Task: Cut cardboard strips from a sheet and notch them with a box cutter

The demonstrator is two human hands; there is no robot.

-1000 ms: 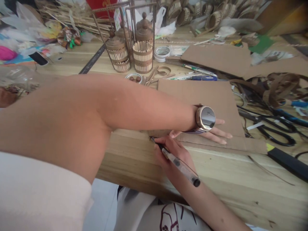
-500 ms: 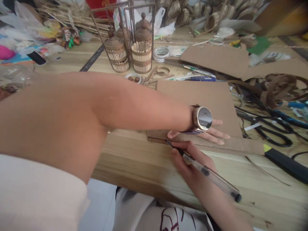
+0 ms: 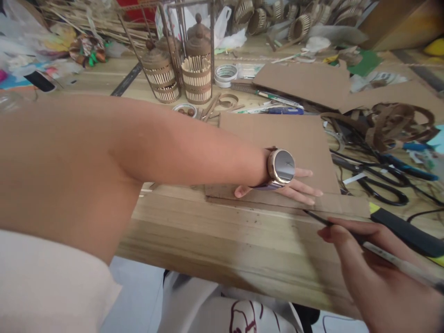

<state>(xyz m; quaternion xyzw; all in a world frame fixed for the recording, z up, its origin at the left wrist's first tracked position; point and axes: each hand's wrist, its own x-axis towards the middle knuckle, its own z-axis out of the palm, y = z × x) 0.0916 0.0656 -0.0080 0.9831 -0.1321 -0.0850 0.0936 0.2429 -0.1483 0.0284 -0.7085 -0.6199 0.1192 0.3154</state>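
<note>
- The left hand is released, fingers spread flat on the cardboard, a watch on its wrist.
- The right hand grasps a pen, its tip at the cardboard's near edge.
- The cardboard lies on the counter, under the left hand and beyond the right.
- Scissors lie beyond the right hand; jars stand beyond the left forearm.

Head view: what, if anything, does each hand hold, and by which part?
The right hand holds a pen by its lower barrel; the left hand, spread on cardboard, grips nothing visible.
</note>
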